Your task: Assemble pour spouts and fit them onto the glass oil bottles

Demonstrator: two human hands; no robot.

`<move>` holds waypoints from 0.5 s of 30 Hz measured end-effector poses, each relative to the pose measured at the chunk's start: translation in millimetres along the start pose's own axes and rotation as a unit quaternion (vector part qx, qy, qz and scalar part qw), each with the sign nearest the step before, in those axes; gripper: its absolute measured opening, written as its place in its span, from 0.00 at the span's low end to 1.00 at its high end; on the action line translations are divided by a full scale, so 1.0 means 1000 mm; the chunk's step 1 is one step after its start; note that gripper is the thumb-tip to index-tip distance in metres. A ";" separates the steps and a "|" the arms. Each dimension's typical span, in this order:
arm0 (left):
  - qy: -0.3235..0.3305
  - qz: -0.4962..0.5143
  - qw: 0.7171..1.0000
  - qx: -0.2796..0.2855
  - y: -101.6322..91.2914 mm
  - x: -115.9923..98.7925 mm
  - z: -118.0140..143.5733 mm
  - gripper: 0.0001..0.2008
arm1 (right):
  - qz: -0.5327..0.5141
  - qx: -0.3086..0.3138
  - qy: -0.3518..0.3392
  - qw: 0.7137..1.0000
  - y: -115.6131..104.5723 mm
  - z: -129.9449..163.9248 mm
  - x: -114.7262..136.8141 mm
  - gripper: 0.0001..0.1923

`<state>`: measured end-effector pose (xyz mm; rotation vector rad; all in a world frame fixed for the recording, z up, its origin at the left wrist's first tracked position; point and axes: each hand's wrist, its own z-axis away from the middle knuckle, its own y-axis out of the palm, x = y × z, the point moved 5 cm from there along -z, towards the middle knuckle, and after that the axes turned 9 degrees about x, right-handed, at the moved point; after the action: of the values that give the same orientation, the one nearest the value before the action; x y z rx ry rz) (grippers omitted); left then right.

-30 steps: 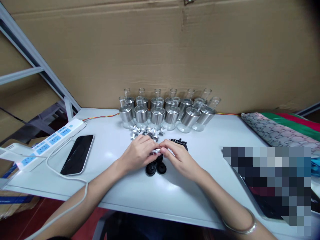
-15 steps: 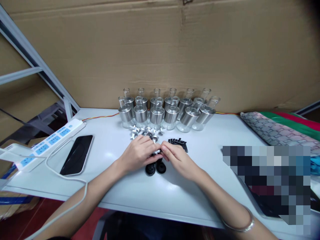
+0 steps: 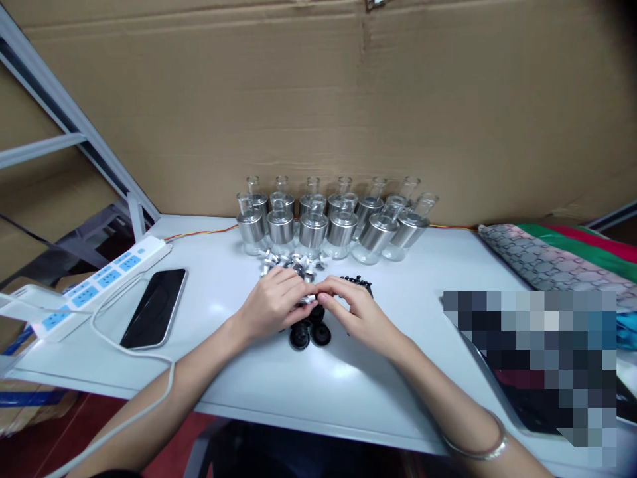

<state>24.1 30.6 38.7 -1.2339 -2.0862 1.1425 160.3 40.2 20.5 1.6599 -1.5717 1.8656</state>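
Here my left hand and right hand meet fingertip to fingertip, both pinching a small silver fitting lying crosswise between them.

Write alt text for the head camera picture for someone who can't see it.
Two bare hands, left hand and right hand, meet at the middle of a white table, pinching a small silver part between their fingertips above some black round caps. Behind stand two rows of glass bottles with silver collars against cardboard; a phone and power strip lie to the left.
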 end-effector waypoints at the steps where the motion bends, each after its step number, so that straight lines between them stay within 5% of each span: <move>1: 0.000 0.001 1.000 -0.001 0.000 0.000 0.000 0.05 | -0.003 -0.003 -0.005 1.000 0.000 0.000 0.000 0.10; 8: 0.003 0.009 1.000 -0.003 0.000 0.002 0.003 0.03 | 0.008 -0.059 0.000 0.998 -0.005 0.000 -0.003 0.06; 15: 0.006 0.006 1.000 0.000 0.000 0.001 0.003 0.04 | -0.009 -0.046 0.021 0.999 -0.006 0.001 -0.002 0.07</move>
<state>22.0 30.2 36.7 -1.2534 -2.0728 1.1371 165.5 43.0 21.7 1.5816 -1.5952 1.7777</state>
